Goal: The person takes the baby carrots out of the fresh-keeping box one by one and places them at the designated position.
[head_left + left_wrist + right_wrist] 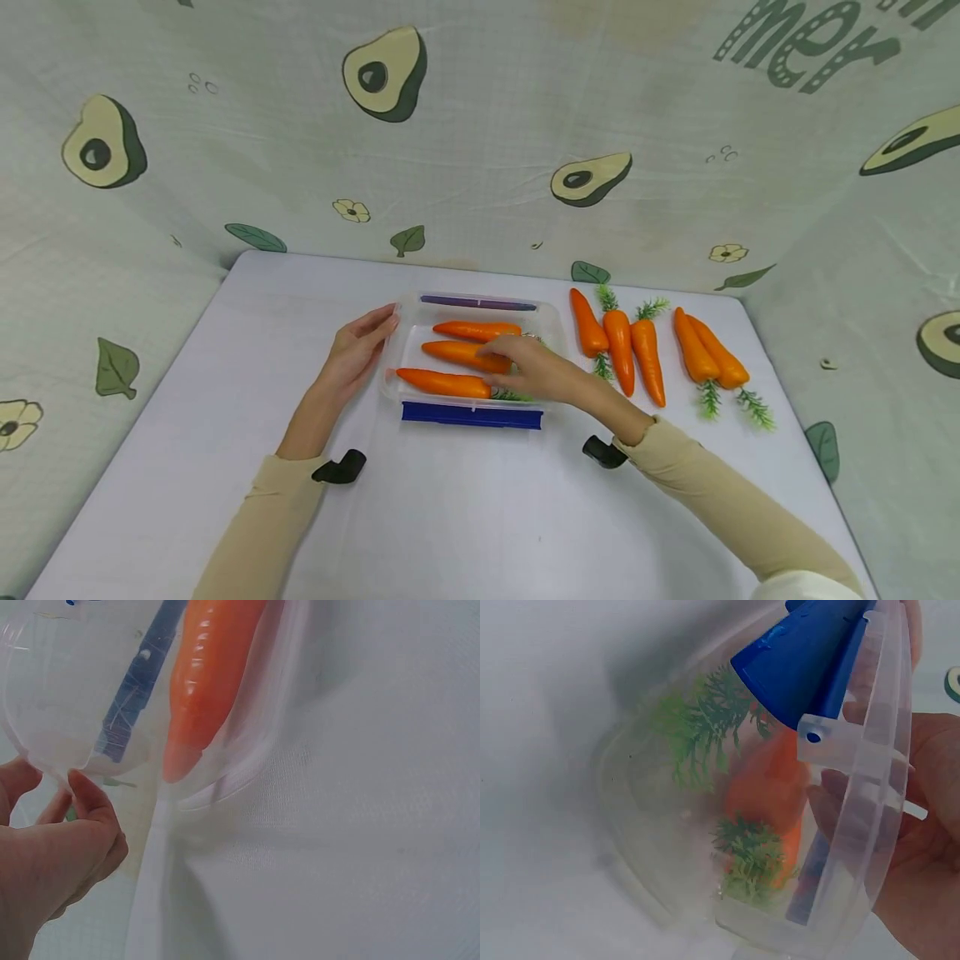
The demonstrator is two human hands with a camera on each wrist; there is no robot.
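A clear plastic box (411,346) with blue clip flaps (472,415) stands on the white table. My left hand (357,346) pinches its left rim between thumb and fingers, as the left wrist view also shows. Inside the box lie a back carrot (468,329), a middle carrot (450,352) and a front carrot (442,382), tips to the left. Over the box's right side reaches my right hand (536,371), its fingers curled on the middle carrot. That hand hides the carrot's leafy end. Green leaves (750,855) show through the box wall in the right wrist view.
Right of the box lie several more orange carrots, among them one with its tip up (588,325) beside the box and a pair (697,346) farther right. A printed cloth (480,150) hangs behind the table (450,517).
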